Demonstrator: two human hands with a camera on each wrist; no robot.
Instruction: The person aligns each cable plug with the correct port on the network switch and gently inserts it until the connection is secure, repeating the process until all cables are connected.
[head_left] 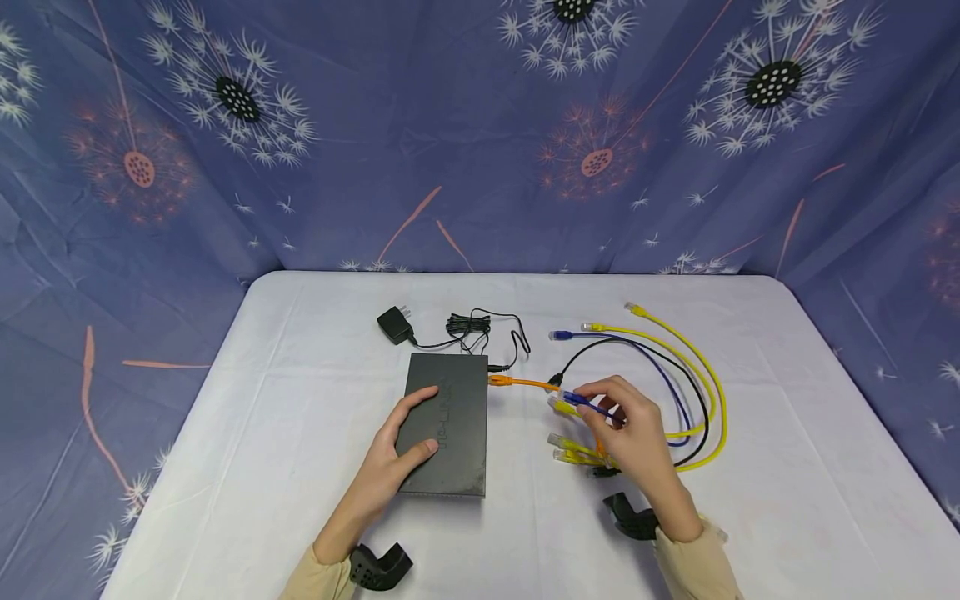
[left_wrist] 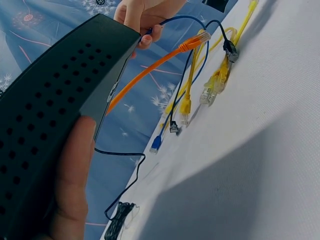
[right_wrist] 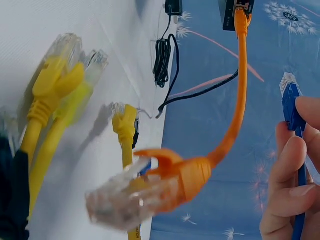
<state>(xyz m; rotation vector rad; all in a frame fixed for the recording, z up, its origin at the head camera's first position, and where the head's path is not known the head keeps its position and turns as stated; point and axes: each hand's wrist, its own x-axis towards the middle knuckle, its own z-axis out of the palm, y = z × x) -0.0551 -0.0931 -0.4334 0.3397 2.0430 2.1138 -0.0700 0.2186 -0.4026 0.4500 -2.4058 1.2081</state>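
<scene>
My left hand (head_left: 384, 458) grips a black network switch (head_left: 459, 417) by its left side, thumb and one finger lying on its top. An orange network cable (head_left: 534, 383) is plugged into the switch's right edge; its loose end, with a clear plug (right_wrist: 145, 195), hangs free in the right wrist view. To the right of the switch, my right hand (head_left: 637, 425) pinches a blue network cable just behind its plug (right_wrist: 290, 100). That plug points toward the switch and is apart from it. Rows of vent holes show on the switch in the left wrist view.
Yellow cables (head_left: 722, 400), a black cable (head_left: 701, 387) and another blue cable end (head_left: 560, 335) lie curved on the right of the white table (head_left: 285, 400). Behind the switch are a power adapter (head_left: 393, 326) and its bundled cord (head_left: 467, 324). A patterned curtain (head_left: 465, 150) hangs beyond.
</scene>
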